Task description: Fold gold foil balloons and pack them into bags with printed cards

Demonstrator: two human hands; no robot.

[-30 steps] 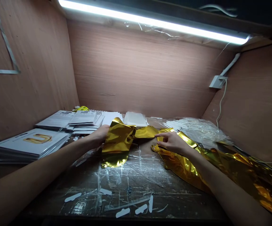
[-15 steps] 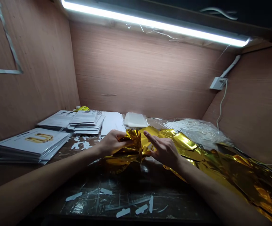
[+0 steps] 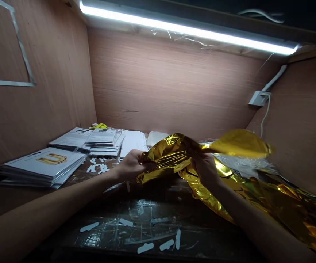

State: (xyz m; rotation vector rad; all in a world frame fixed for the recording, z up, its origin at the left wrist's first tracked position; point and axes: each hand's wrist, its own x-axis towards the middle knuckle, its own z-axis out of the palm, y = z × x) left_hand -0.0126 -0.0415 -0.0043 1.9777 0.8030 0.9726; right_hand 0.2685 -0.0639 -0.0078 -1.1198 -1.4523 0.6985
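A shiny gold foil balloon (image 3: 169, 155), flat and creased, is stretched between my two hands above the table. My left hand (image 3: 133, 164) is closed on its left end, fingers wrapped over the foil. On the other side my right hand (image 3: 205, 166) grips the bunched foil, its fingertips partly hidden and a little blurred. A loose gold flap (image 3: 241, 144) sticks out to the right beyond that hand, smeared by motion. More gold foil balloons (image 3: 267, 191) lie in a heap under and beside my right forearm.
Flat packs with a gold U picture (image 3: 51, 160) are stacked at the left. Behind them are more packs (image 3: 101, 137) and white sheets (image 3: 133, 142). White hook-shaped tabs (image 3: 145, 248) lie along the front. Clear plastic bags (image 3: 245, 164) sit at the back right, below a wall socket (image 3: 259, 98).
The foil between my hands has been lifted and spread wider. My right hand has moved right and closed on it, its pointing finger no longer stretched out. A flap has swung out rightward.
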